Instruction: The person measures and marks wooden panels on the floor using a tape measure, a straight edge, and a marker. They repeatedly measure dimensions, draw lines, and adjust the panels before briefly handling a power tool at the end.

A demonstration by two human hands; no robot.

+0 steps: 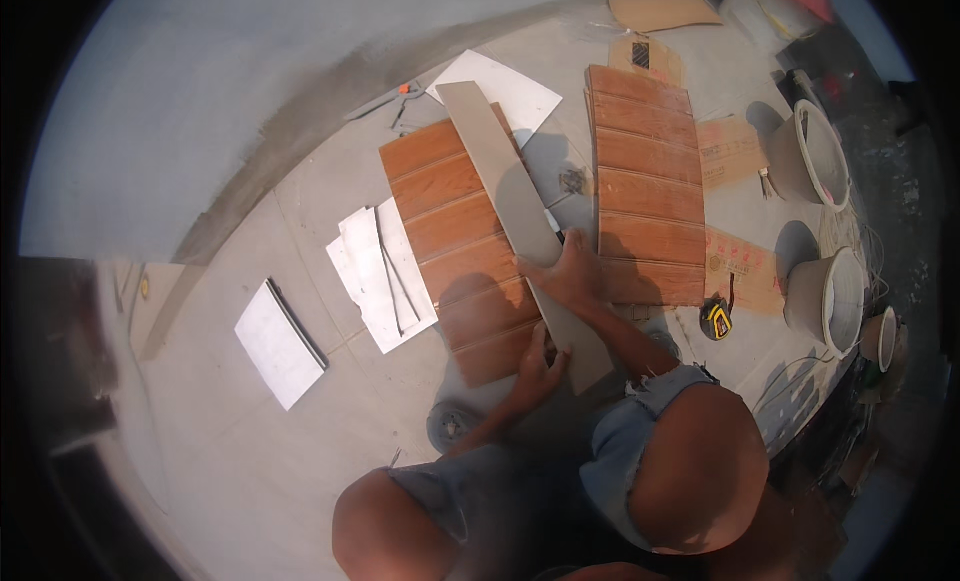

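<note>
A long grey tile strip (492, 151) lies slanted across a brown, wood-look grooved tile (440, 206). My right hand (574, 273) is closed on the strip's right edge, thumb stretched across its face. From between its fingers sticks a thin white-and-dark pen-like tool (553, 222), too small to name surely. Lower down, my left hand (538, 371) grips the strip's left edge near the bottom of the brown tile. The fingers under the strip are hidden. Shadows fall over the lower part of both pieces.
More brown tiles (650, 186) lie to the right, beside a yellow-black tape measure (716, 319). White tile pieces (375, 271) and a white tile stack (280, 343) are at left. Buckets (822, 299) line the right side. A grey disc (450, 426) sits near my left knee.
</note>
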